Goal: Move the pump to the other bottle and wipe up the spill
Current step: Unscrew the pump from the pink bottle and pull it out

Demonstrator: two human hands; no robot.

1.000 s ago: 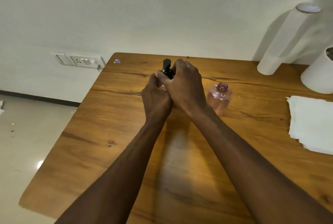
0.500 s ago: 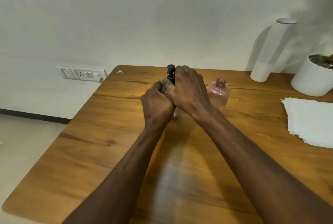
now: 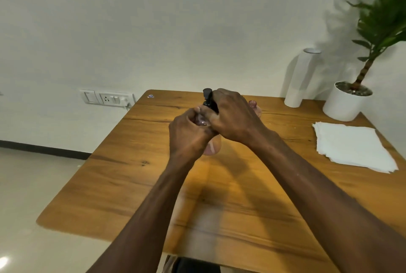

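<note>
A pink translucent bottle [image 3: 211, 148] stands near the middle of the wooden table [image 3: 131, 180], mostly covered by my hands. My left hand [image 3: 189, 136] is wrapped around its body. My right hand [image 3: 236, 116] grips the black pump [image 3: 207, 97] at the bottle's neck; only the pump's head sticks out above my fingers. A second pink bottle [image 3: 254, 107], open and without a pump, stands just behind my right hand, largely hidden by it. No spill is visible on the table.
A stack of white paper towels [image 3: 353, 146] lies at the right. Behind it stand a white pot with a plant [image 3: 345, 103] and a white roll [image 3: 299, 79] leaning on the wall. A wall socket [image 3: 107, 98] is at the left.
The view has tilted upward and the plant has come into sight. Both hands keep their grip on the bottle and pump; the second bottle is now more hidden behind my right hand.
</note>
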